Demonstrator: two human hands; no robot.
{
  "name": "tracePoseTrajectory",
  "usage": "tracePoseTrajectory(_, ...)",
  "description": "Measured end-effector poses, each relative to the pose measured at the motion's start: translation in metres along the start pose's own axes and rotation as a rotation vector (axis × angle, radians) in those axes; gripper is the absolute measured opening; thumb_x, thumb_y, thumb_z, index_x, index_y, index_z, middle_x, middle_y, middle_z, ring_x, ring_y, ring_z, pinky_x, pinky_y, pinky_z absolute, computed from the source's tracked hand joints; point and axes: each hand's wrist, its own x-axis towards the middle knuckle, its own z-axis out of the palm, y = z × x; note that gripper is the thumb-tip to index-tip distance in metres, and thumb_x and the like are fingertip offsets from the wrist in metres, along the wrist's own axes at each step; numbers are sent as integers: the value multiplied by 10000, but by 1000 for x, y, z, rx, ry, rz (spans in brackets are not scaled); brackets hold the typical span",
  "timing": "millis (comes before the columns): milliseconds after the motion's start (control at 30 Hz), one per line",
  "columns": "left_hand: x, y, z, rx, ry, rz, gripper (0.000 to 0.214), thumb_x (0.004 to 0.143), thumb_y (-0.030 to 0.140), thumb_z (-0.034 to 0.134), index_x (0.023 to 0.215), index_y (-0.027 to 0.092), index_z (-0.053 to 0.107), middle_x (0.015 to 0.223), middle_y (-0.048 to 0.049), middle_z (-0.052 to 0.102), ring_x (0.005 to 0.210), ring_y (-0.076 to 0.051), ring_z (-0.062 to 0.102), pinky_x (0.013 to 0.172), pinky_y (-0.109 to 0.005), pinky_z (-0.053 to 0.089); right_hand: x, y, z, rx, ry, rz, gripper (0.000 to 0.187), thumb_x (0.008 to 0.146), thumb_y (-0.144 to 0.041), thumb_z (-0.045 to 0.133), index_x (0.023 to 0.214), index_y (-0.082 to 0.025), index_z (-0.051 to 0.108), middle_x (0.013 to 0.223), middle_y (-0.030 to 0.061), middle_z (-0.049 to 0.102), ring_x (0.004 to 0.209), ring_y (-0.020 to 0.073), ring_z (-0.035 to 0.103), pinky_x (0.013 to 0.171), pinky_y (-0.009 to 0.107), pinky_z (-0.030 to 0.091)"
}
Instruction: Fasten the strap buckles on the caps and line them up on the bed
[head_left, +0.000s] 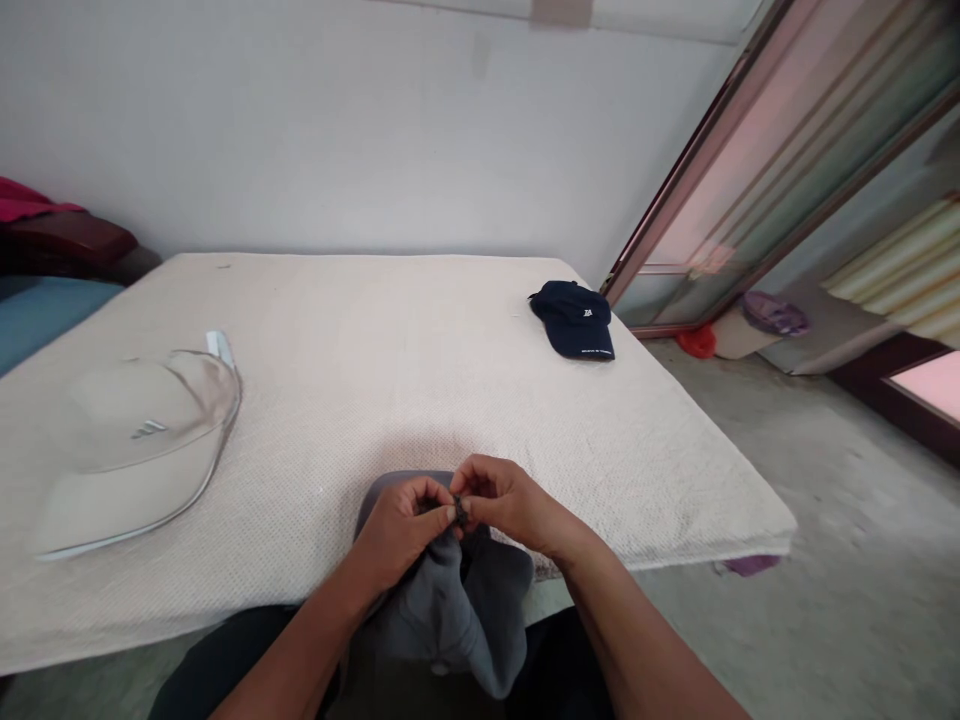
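A grey cap [450, 610] hangs over the near edge of the cream mattress [390, 380], its brim lying on the mattress. My left hand [401, 530] and my right hand [506, 505] meet above it, fingers pinched together on the cap's small dark strap buckle [460, 512]. Both hands are closed around that spot. The rest of the strap is hidden by my fingers.
A beige cap [135, 440] lies at the mattress's left. A navy cap [574, 318] sits near its far right corner. A white wall stands behind. Glass sliding doors [787, 170] and a bare concrete floor [825, 520] are to the right. Red and blue bedding [45, 270] lies far left.
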Motion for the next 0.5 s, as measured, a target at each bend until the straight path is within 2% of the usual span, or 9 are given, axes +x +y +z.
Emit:
tracePoseTrajectory(200,1,-2,1,-8,3,-23,174,727,305,655,711,153,571,628,-25,654,543,-114,546,540,-231,389,0,4,0,-25,10,-8,154,728,-84,526,842,-186,545,651,-22,585,603,115,597,557,231,434)
tracePoseTrajectory(400,2,-3,2,165,52,-11,89,718,212,574,662,165,523,583,24,580,501,-85,464,508,-214,344,1,5,4,-108,76,-15,160,706,-70,520,814,-178,567,660,-17,579,604,114,583,539,223,424)
tracePoseTrajectory(500,2,-3,1,217,63,12,64,699,172,530,641,172,501,564,39,549,498,-81,432,503,-212,330,2,2,6,-70,77,-19,165,696,-57,516,804,-171,569,658,-19,570,597,111,577,550,232,433)
